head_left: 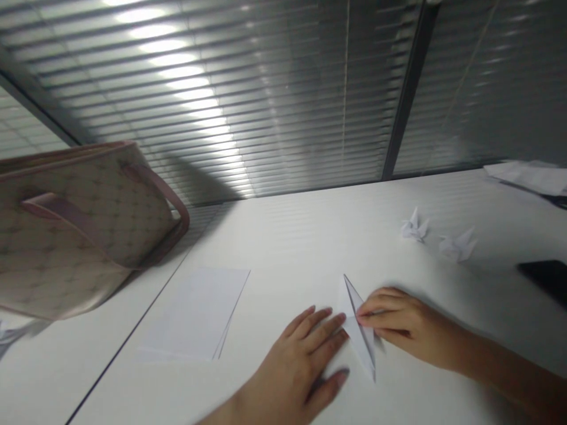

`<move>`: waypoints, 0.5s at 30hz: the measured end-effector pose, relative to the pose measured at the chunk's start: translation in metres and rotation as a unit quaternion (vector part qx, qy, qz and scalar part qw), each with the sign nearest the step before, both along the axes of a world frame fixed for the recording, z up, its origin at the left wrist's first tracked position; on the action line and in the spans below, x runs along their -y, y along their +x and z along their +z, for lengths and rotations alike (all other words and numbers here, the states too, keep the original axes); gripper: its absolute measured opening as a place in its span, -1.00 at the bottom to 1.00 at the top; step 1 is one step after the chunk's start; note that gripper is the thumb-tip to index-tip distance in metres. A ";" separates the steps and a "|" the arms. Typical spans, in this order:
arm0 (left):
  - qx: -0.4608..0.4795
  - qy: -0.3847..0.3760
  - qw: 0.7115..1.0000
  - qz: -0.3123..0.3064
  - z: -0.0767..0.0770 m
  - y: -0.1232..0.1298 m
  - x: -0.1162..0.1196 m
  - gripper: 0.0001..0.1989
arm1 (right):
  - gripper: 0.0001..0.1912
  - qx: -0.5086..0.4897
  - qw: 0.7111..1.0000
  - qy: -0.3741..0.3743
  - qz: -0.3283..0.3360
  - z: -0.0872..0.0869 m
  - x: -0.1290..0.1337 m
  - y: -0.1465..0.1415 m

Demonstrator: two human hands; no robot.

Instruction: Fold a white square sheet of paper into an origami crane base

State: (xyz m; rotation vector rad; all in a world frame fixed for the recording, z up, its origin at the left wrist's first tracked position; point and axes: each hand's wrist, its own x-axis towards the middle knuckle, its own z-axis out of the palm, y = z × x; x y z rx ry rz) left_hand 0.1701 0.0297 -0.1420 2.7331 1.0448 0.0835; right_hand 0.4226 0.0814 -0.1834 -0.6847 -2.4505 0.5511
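Note:
A piece of white paper folded into a long narrow diamond (365, 348) lies on the white table, its points toward and away from me. My left hand (305, 354) rests flat on the table with the fingers stretched out, the fingertips touching the paper's left edge. From the right, my right hand (401, 321) pinches the paper's right side near its middle between thumb and fingers. Beyond it stand two small folded paper cranes, one (414, 226) farther back and the other (458, 245) nearer and to the right.
A few flat white sheets (195, 313) lie stacked on the left. A patterned handbag (84, 236) with pink handles stands at the far left, beside a table seam. A black phone-like object (547, 280) and papers (529, 176) are on the right. Window blinds (283, 100) rise behind the table.

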 end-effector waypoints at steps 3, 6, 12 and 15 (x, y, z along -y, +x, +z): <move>0.000 0.002 1.000 -0.015 -0.001 -0.001 0.000 -0.57 | -0.64 0.040 0.999 0.016 0.009 0.007 0.002 0.006; 0.008 -0.002 1.000 -0.004 -0.001 0.000 0.001 -0.46 | -0.56 0.106 0.994 0.015 0.022 0.016 0.008 0.012; 0.011 -0.036 0.999 0.017 0.004 0.008 0.001 -0.30 | -0.52 0.176 0.983 -0.026 0.042 0.031 0.017 0.019; 0.011 -0.040 0.999 0.017 0.004 0.010 0.001 -0.30 | -0.55 0.160 0.987 -0.006 0.025 0.027 0.017 0.017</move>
